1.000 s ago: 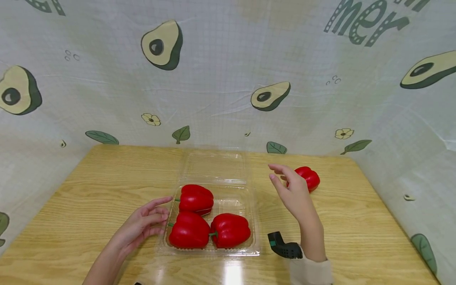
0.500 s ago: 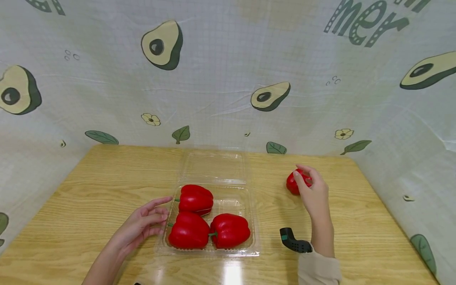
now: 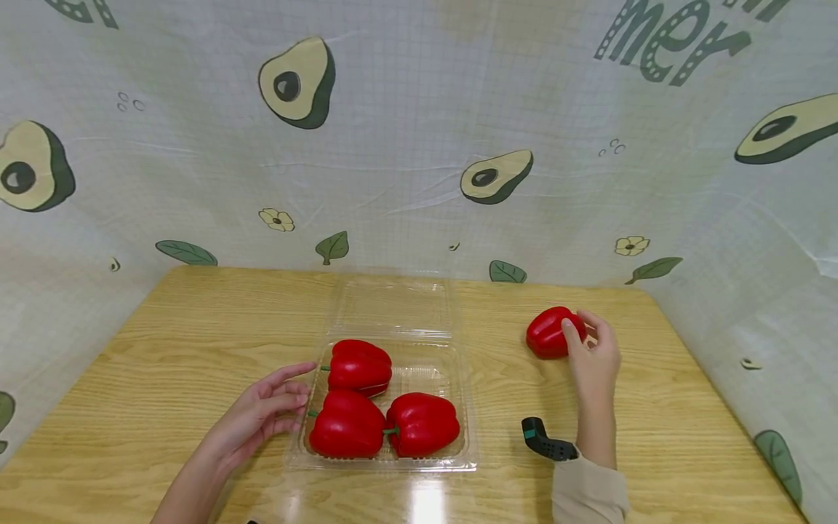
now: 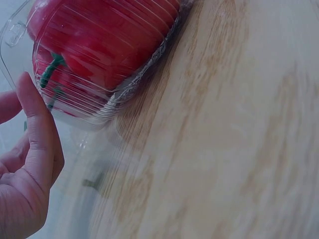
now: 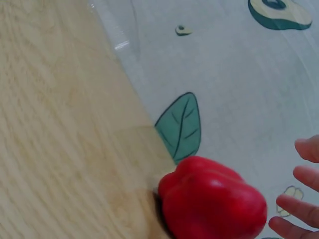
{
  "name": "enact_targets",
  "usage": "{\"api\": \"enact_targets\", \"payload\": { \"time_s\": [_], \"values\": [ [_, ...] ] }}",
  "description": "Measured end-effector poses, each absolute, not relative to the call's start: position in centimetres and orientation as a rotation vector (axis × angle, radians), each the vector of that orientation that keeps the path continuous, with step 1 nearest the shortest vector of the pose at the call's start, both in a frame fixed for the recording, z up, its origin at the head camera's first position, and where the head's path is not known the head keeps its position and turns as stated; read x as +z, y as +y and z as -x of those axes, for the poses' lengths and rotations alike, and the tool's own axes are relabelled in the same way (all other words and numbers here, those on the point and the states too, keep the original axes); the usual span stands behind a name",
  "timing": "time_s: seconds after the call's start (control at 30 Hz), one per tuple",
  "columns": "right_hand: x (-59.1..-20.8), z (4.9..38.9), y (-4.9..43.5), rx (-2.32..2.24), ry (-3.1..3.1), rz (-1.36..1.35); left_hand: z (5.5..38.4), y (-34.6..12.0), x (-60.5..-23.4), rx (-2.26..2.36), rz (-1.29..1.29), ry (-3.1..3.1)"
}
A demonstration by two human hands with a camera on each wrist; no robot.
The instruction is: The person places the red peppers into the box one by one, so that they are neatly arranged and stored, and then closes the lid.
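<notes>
Three red bell peppers sit in a clear plastic clamshell container (image 3: 422, 371): one at the back left (image 3: 360, 366), one at the front left (image 3: 347, 426) and one at the front right (image 3: 423, 424). My left hand (image 3: 262, 411) rests with relaxed fingers at the container's left side; the left wrist view shows a fingertip (image 4: 24, 82) right at its clear wall. Another red bell pepper (image 3: 548, 333) lies on the table at the back right. Beside its right end is my right hand (image 3: 597, 356); in the right wrist view, its spread fingers (image 5: 299, 204) stand apart from this pepper (image 5: 214, 201).
The container's hinged lid (image 3: 395, 306) lies folded back behind it on the wooden table (image 3: 216, 327). A pale cloth with printed avocados (image 3: 406, 109) hangs around the back and sides. A black device (image 3: 546, 444) is strapped to my right wrist.
My right hand has moved right, from left of the lone pepper, across it, to its right end. The pepper is now mostly uncovered. The left hand and container stay put.
</notes>
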State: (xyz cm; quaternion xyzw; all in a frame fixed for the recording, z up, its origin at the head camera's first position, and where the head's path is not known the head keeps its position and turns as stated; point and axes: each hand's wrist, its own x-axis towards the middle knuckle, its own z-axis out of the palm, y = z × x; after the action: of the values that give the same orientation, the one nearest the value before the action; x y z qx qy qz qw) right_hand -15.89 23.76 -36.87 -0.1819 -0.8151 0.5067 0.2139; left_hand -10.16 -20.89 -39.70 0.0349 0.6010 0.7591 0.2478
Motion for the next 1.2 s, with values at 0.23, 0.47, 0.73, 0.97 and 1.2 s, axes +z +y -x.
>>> {"api": "enact_targets", "payload": {
  "time_s": [0.23, 0.47, 0.73, 0.97, 1.2],
  "values": [
    [-38.3, 16.2, 23.9, 1.42, -2.178, 0.616, 10.1, -20.9, -39.7, 2.071, -0.099, 1.638],
    [-39.5, 16.5, 24.2, 1.491, -2.156, 0.706, 10.0, -20.9, -39.7, 2.077, -0.096, 1.637],
    [-40.8, 16.8, 24.6, 1.536, -2.246, 0.783, 9.9, -21.0, -39.9, 2.08, -0.107, 1.634],
    [-40.9, 16.9, 25.0, 1.662, -2.22, 0.87, 10.0, -21.0, -40.0, 2.077, -0.109, 1.632],
    [-40.5, 17.1, 25.3, 1.766, -2.234, 0.922, 9.9, -20.9, -39.9, 2.083, -0.107, 1.627]
  ]
}}
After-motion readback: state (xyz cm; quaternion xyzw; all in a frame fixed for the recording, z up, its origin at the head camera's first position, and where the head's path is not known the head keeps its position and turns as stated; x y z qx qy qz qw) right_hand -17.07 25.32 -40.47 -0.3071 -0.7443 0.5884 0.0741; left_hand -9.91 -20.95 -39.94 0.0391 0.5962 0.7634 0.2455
